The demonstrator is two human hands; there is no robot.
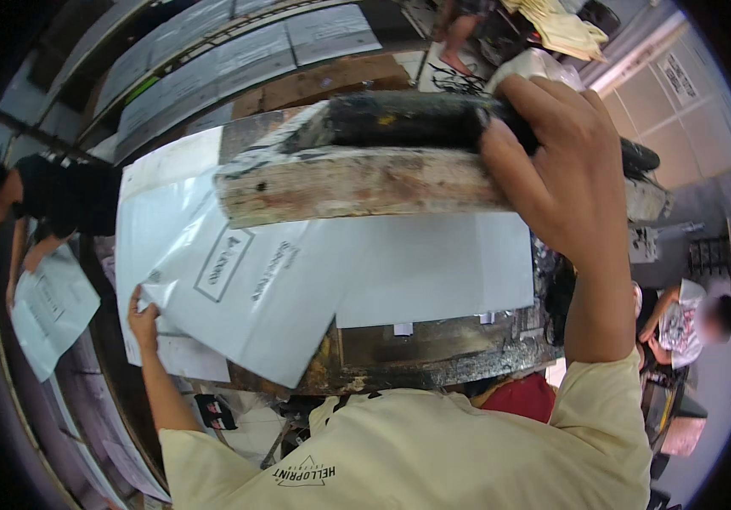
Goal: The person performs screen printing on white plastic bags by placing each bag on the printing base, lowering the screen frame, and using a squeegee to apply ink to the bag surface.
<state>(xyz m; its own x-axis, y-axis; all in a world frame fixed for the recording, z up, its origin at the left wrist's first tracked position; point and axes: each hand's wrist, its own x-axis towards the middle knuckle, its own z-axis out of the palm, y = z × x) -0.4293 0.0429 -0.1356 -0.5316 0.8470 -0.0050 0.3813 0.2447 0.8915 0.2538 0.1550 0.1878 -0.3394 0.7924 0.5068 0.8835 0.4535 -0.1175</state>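
Observation:
My right hand [562,166] grips the right part of a raised, ink-stained wooden printing frame [357,183] with a black bar along its top. The frame is tilted up over a dirty worktable [433,353]. Under it lies a plain white sheet [442,268]. My left hand [143,321] pinches the left corner of a white printed bag [246,293], which lies slanted across the table's left part and hangs over its front edge. My pale yellow shirt fills the lower middle.
A person in black [51,204] at the far left handles a white sheet on a long side surface. Another person [688,323] sits at the right. White sheets [170,170] are stacked beyond the bag. Boards and a pale cloth lie at the back.

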